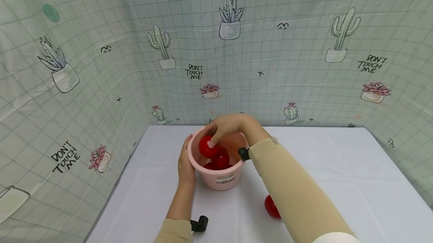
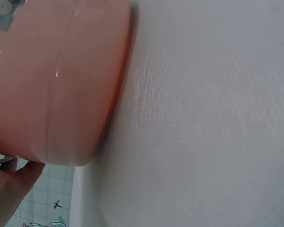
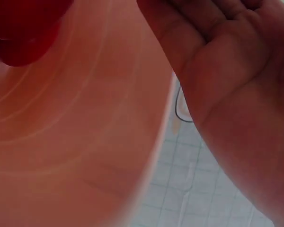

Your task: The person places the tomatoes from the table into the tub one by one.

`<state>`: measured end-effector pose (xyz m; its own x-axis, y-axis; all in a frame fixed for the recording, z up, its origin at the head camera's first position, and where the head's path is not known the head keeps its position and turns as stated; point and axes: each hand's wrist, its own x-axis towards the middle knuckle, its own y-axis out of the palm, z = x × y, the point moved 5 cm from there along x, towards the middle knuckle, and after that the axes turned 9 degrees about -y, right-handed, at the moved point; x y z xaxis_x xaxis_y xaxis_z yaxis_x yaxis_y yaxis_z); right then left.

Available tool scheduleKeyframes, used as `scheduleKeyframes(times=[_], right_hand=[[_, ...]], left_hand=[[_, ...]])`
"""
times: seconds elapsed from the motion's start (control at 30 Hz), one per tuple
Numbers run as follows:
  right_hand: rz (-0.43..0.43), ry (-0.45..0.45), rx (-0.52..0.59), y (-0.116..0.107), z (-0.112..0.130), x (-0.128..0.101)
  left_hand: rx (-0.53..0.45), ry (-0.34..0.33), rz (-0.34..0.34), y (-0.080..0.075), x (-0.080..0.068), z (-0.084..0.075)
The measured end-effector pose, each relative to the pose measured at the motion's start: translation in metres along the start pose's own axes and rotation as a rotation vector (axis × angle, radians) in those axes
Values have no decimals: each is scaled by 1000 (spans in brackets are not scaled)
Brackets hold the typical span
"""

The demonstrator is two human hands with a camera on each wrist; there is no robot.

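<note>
Head view: right hand (image 1: 230,126) grasps a red ball (image 1: 207,147) over the pink bucket (image 1: 223,179), which holds more balls. Left hand (image 1: 186,164) cups the bucket's side. Another ball (image 1: 271,206) lies beside it on the white table (image 1: 338,183), cactus-print curtain (image 1: 270,66) behind.

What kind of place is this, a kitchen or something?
Probably a small staged booth, not a kitchen: a cactus-print curtain hangs round a white-covered table, which holds only a pink bucket and red balls.
</note>
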<state>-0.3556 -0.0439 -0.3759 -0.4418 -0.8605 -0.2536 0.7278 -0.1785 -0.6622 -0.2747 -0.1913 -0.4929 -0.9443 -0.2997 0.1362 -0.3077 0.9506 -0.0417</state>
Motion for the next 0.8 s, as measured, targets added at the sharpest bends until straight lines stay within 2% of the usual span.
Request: scheduleKeyframes(times=[0.23, 0.47, 0.63, 0.8], right_hand=[[62, 21, -57, 7, -4, 8], [76, 24, -47, 9, -4, 12], [62, 46, -40, 6, -3, 8], [36, 46, -95, -4, -5, -5]], left_hand=[[23, -32, -4, 4, 1, 3], [53, -15, -15, 4, 0, 1], [-6, -50, 32, 3, 0, 2], [-33, -80, 57, 0, 1, 1]])
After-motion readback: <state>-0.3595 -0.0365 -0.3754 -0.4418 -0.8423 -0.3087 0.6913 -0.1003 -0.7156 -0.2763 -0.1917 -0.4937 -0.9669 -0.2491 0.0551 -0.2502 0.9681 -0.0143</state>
